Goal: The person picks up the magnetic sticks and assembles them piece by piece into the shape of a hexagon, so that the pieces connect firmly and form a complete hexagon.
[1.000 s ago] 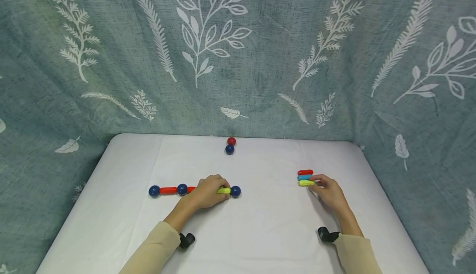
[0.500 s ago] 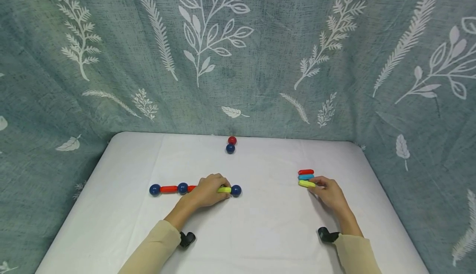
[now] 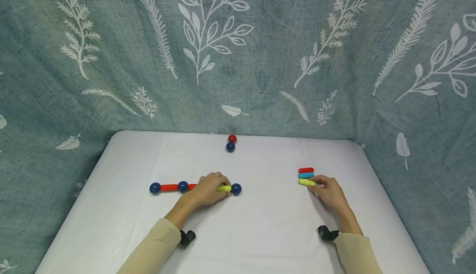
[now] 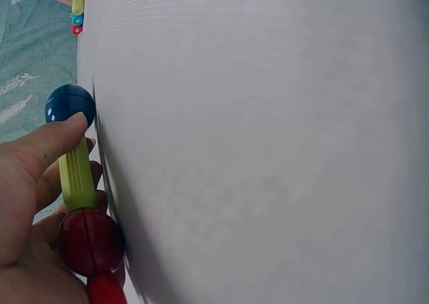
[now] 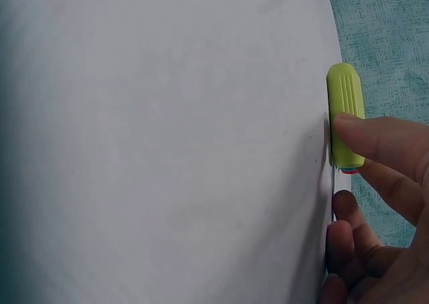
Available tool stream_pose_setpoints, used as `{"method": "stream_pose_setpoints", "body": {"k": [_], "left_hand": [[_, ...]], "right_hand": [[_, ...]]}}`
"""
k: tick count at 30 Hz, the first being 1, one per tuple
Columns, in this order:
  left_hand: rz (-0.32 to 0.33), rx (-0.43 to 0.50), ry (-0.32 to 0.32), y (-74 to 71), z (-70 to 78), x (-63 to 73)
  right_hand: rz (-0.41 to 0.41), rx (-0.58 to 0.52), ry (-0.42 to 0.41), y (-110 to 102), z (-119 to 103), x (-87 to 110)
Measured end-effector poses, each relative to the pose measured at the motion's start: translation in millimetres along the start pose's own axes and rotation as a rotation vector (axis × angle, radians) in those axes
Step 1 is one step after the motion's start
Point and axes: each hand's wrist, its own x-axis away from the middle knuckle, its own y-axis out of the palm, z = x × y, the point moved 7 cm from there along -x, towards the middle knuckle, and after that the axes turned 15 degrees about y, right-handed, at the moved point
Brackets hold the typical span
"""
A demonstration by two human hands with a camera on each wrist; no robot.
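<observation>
My left hand point(image 3: 210, 190) grips the right part of a chain of balls and rods lying across the table. In the left wrist view its thumb rests against the blue end ball point(image 4: 70, 104), and its fingers curl behind a yellow-green rod point(image 4: 77, 173) and a dark red ball point(image 4: 92, 242). Farther left, the chain shows a red rod point(image 3: 169, 188) between two blue balls; the hand covers its middle. At the right, my right hand point(image 3: 329, 191) pinches another yellow-green rod point(image 5: 346, 96) between thumb and finger. Just beyond it lie a blue rod point(image 3: 306, 175) and a red rod point(image 3: 306, 170), side by side.
Near the far edge of the white-covered table point(image 3: 267, 224), a loose red ball point(image 3: 232, 139) sits right behind a blue ball point(image 3: 230, 147). Green leaf-patterned cloth point(image 3: 260, 59) hangs behind the table and at both sides.
The yellow-green rod in the right hand has tilted slightly, its right end swinging toward me and away from the blue rod. The left hand and the chain stay in place.
</observation>
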Motion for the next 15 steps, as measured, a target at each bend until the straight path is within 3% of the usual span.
{"method": "stream_pose_setpoints", "body": {"k": [15], "left_hand": [[-0.003,0.008,-0.006,0.0,-1.3,-0.3]], "right_hand": [[-0.055,-0.04,-0.054,23,-32,21.9]]}}
